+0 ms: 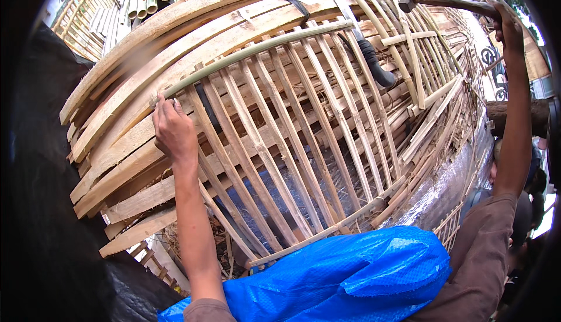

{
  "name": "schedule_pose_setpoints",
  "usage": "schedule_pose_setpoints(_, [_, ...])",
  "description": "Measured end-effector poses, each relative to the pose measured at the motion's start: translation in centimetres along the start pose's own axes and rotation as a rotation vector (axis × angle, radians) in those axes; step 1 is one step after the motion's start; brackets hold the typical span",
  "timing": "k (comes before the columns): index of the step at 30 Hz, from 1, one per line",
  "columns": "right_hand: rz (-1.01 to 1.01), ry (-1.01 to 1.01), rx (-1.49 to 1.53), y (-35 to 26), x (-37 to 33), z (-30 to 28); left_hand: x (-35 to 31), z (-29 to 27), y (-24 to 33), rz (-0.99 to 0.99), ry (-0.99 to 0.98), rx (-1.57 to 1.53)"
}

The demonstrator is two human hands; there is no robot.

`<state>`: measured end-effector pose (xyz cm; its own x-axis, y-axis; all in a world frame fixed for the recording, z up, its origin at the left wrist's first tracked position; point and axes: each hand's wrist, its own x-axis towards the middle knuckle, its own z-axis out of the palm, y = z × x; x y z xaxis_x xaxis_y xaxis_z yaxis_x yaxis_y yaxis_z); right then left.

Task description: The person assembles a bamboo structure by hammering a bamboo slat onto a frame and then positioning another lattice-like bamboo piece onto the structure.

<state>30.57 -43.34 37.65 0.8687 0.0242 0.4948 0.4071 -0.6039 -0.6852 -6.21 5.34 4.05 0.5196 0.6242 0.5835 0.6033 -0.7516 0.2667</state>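
A: Where's the bamboo slat panel [292,146]?

B: Leaning on the stacked planks [134,146], above the blue tarp [350,275]. Left hand [173,130] is clamped on the green crosspiece [257,50] at the panel's left end.

A: And the right?

B: Right hand [507,27], fist wrapped round a hammer [450,0], raised beyond the panel's top right. The panel looks light and springy; I'd grip at crosspieces, not thin slats.

I see soft, even daylight with faint shadows; sky glare whitens the right edge, fisheye bending curves straight slats, black vignette rings the corners.
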Motion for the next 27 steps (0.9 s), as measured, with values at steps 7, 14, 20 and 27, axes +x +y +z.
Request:
schedule_pose_setpoints(7, [0.462, -0.033, 0.297, 8.6, -12.9, 4.3, 1.2, -0.5, -1.4, 0.003, 0.036, 0.004])
schedule_pose_setpoints(14, [0.691, -0.058, 0.578, 15.3, -20.8, 3.1, 1.5, 0.2, -3.9, -0.022, 0.179, -0.217])
schedule_pose_setpoints(20, [0.891, -0.412, 0.416, 11.0, -22.1, 3.1, 2.3, -0.2, -4.8, -0.117, 0.155, -0.273])
schedule_pose_setpoints(27, [0.815, -0.842, 0.138, 9.1, -21.6, 10.4, 3.3, 0.3, -5.3, -0.119, 0.117, -0.298])
